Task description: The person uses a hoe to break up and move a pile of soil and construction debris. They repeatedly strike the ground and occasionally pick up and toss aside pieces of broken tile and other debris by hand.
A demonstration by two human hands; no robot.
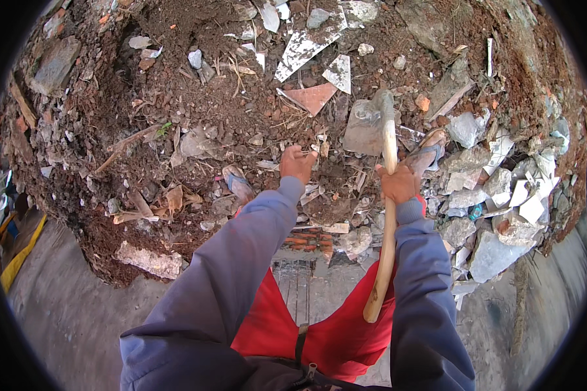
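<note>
My right hand (pixel 399 183) is wrapped round the wooden handle of a hoe (pixel 389 234). Its flat, dirt-coated blade (pixel 362 130) rests on the rubble just beyond that hand, and the handle's free end reaches back over my red trousers. My left hand (pixel 297 164) is down over the soil, palm toward the ground, with its fingers bent and the thumb apart from them. Small pale chips lie close by its fingertips; I see nothing held in it. A reddish tile piece (pixel 312 98) and white tile shards (pixel 338 73) lie beyond both hands.
My sandalled feet, left (pixel 238 183) and right (pixel 428 151), stand on the mound of soil and debris. Broken concrete chunks (pixel 502 251) pile up at the right. Bricks (pixel 306 242) show below the left hand. Grey concrete floor (pixel 65 274) borders the mound on the near side.
</note>
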